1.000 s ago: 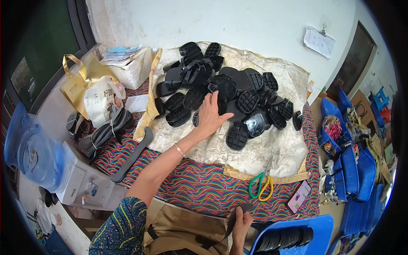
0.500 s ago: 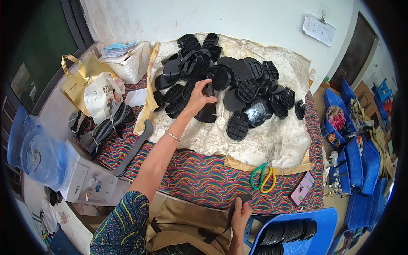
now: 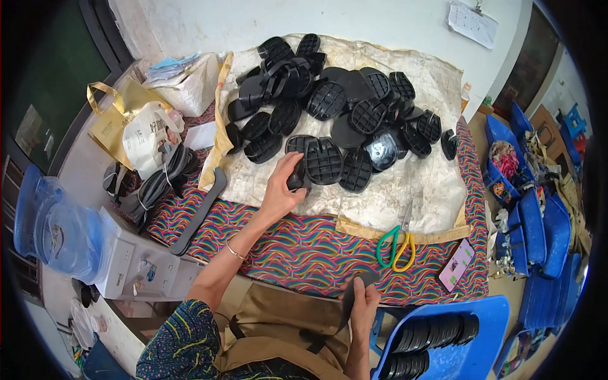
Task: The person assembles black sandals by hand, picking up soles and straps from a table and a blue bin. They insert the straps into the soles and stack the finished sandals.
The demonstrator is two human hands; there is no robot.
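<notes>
My left hand point(image 3: 283, 191) is closed on a black shoe heel point(image 3: 323, 161), a rounded moulded piece whose gridded hollow side shows, over the near edge of a loose pile of similar black heels point(image 3: 368, 116). The pile lies on a dirty whitish sheet point(image 3: 405, 199). Low in front of my body, my right hand point(image 3: 365, 304) pinches a thin, flat black strip point(image 3: 349, 303) between thumb and fingers. Part of the strip is hidden by the hand. To the left on the patterned cloth rests a long curved black strip point(image 3: 201, 212).
Scissors point(image 3: 397, 244) with green and yellow handles and a phone point(image 3: 456, 266) lie at the table's near right. Below them, a blue tub point(image 3: 484, 323) holds rows of black pieces. Bags point(image 3: 152, 142), bundled black strips point(image 3: 161, 187) and a water dispenser point(image 3: 136, 259) stand left.
My left hand has drawn a heel out of the pile toward me, uncovering another gridded heel behind. My right hand keeps its strip, nearly still. The view has shifted slightly.
</notes>
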